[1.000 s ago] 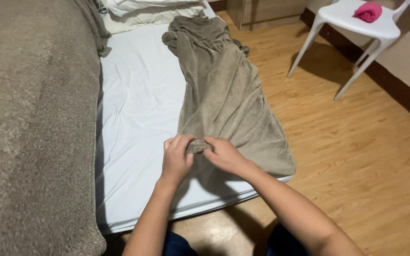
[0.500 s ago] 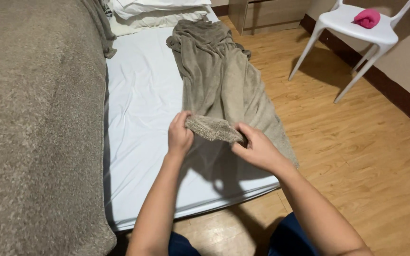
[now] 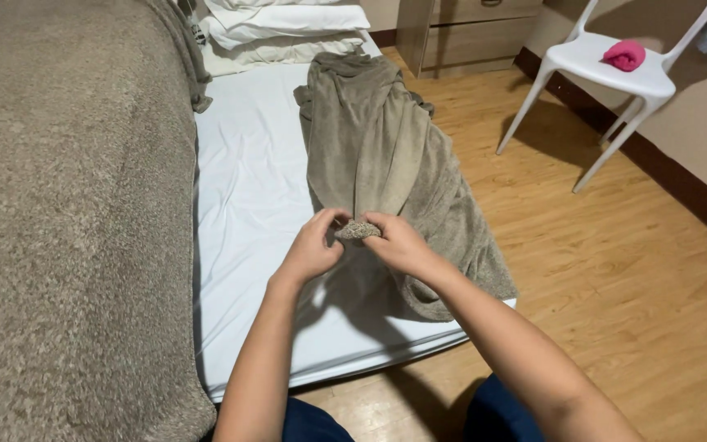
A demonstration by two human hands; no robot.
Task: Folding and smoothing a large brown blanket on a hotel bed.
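**Grey-brown blanket bunched at its near edge**

The blanket was a fuzzy grey-brown fleece, rumpled into a long strip. It lay lengthwise along the right side of a white mattress, its right edge spilling over the side. Its near edge was gathered into a small raised wad.

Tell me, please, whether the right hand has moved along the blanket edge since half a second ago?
Yes. The right hand has come in leftward across the white mattress to meet the left hand, bunching the grey-brown blanket edge between them.
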